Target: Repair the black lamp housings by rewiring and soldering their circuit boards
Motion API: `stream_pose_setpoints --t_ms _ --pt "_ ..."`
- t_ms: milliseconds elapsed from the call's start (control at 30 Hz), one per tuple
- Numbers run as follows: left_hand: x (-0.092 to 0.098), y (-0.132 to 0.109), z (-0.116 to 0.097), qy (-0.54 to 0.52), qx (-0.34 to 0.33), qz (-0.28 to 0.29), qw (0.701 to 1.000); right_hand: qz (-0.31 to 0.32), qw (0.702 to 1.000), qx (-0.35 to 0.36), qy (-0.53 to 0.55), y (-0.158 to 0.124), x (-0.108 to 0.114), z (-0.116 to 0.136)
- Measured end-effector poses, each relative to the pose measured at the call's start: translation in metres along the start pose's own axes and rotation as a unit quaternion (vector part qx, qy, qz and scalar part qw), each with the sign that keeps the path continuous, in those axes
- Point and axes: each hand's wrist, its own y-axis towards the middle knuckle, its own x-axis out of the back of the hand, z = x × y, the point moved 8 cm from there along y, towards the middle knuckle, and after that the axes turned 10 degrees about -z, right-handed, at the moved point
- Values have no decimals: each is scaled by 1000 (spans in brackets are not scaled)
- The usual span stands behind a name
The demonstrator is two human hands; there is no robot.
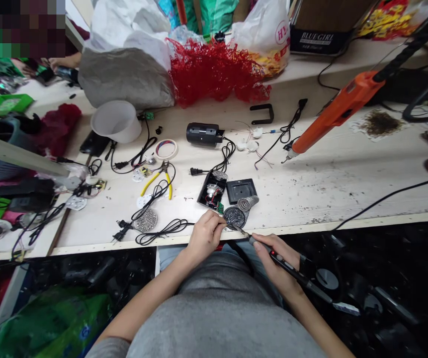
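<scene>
A cluttered white workbench (pixel 310 194) runs the width of a crowded workshop, its far edge banked with plastic bags (pixel 124 30), a tangle of red mesh (pixel 214 69) and a dark box (pixel 321 35); an orange power tool (pixel 340 107) hangs on its cable above the bench, to the right of the mesh. Nearer the front edge lie a white cup (pixel 116 121), a black cylinder (pixel 203 133), yellow-handled pliers (pixel 158 179), a roll of tape (pixel 166 148) and loops of black cord (pixel 161 228).

At the front edge, just right of the pliers, a person's left hand (pixel 204 233) pinches a small part shut between fingertips and thumb; what it is cannot be made out. The right hand (pixel 277 258) is closed in a pen grip round a soldering iron (pixel 292 268), whose tip meets the left hand's fingertips beside a round tip-cleaner (pixel 235 217) and an opened black housing (pixel 212 195).

The risk, on this showing, is a burn: the hot tip works almost against bare fingertips, and a slip would bring the two together. The iron's cable trails off the bench edge toward the lap, where a snag could jerk the tip. Loose cords lie close enough to be scorched.
</scene>
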Motion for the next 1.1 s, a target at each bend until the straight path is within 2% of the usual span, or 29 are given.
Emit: stream_pose_setpoints --t_ms 167,300,467,667,767,967,1100 --pt "0 -2 1 -10 0 -3 1000 -20 999 25 4 2 1 9" --pt "0 -2 0 -7 -3 -9 1000 -5 999 43 -3 4 0 15" --pt "3 -2 -3 -4 -14 -25 1000 -17 998 63 -5 -1 -1 11" --pt "19 -1 -7 2 -14 -71 997 -41 998 51 -4 0 6 10" --pt "28 -1 -5 23 -9 -91 996 -22 999 40 -17 2 9 11" --pt "42 -1 3 11 42 -95 995 24 999 22 -33 4 9 9" --pt "51 -7 17 -35 143 -110 983 21 999 22 -15 3 7 12"
